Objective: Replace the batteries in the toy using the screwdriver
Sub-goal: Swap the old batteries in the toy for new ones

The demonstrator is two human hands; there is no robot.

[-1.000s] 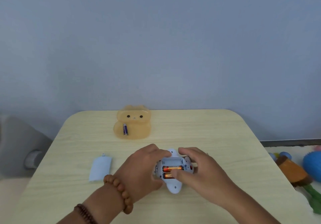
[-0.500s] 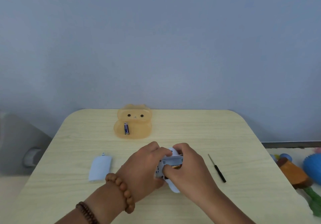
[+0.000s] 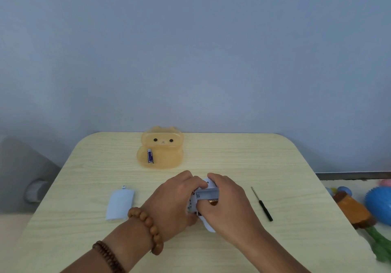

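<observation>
The pale blue toy (image 3: pixel 208 196) lies belly-up on the wooden table (image 3: pixel 232 152), with its battery bay uncovered. My left hand (image 3: pixel 173 202) grips its left side. My right hand (image 3: pixel 227 207) covers its right side, fingers pinching an orange and black battery (image 3: pixel 213 201) at the bay. Most of the toy is hidden under both hands. The pale blue battery cover (image 3: pixel 120 205) lies to the left. A small black screwdriver (image 3: pixel 262 204) lies to the right of my right hand. A blue battery (image 3: pixel 150 155) rests in the orange bear-shaped tray (image 3: pixel 169 158) at the back.
Beyond the table's right edge lie toys on the floor: a blue spiky ball (image 3: pixel 378 207), a brown and orange toy (image 3: pixel 353 211) and a green one (image 3: pixel 378 243). A grey object (image 3: pixel 21 177) stands left of the table. A plain wall rises behind.
My right hand has slid left over the toy and closed on a battery in the bay, uncovering the screwdriver on the table. My left hand has stayed on the toy.
</observation>
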